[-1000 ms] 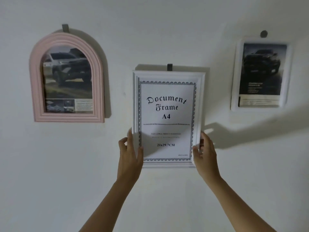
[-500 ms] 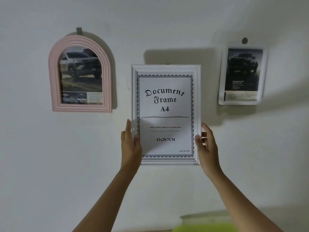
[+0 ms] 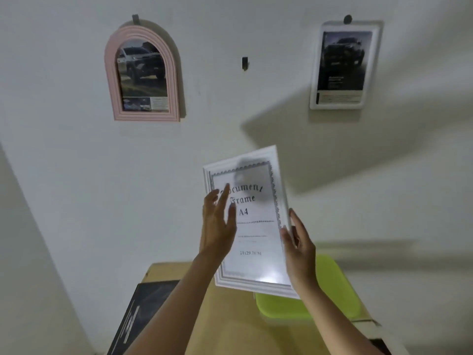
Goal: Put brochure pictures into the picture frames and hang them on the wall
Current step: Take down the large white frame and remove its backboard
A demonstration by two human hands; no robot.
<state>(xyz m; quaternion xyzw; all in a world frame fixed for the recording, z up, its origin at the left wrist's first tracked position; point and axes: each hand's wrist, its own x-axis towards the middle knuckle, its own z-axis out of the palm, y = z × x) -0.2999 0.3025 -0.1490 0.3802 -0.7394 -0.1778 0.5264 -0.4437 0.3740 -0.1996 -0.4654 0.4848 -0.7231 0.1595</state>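
- The white rectangular moulded picture frame [image 3: 252, 224], with its "Document Frame A4" placeholder sheet inside rather than a brochure picture, is off the wall, tilted in mid-air above the tan worktop [image 3: 230, 326].
- Right hand [image 3: 299, 248] pinches its right edge, and that grip looks like the only real hold. Left hand [image 3: 217, 226] is blurred, fingers spread flat over the glass, so it's unclear whether it's gripping anything.
- Risk: a one-edge hold on a tilted frame could let it twist and slip down onto the lime-green plastic tray [image 3: 335, 288] or the worktop, likely cracking the glazing.
- The small dark wall hook [image 3: 245, 63] sits bare between the pink arched frame [image 3: 143, 75] and the white rounded-corner frame [image 3: 344, 65]. Rehanging without swapping the sheet would miss the point.
- The dark brochure [image 3: 143, 311] lies at the worktop's left edge, so a dropped frame could crease it.
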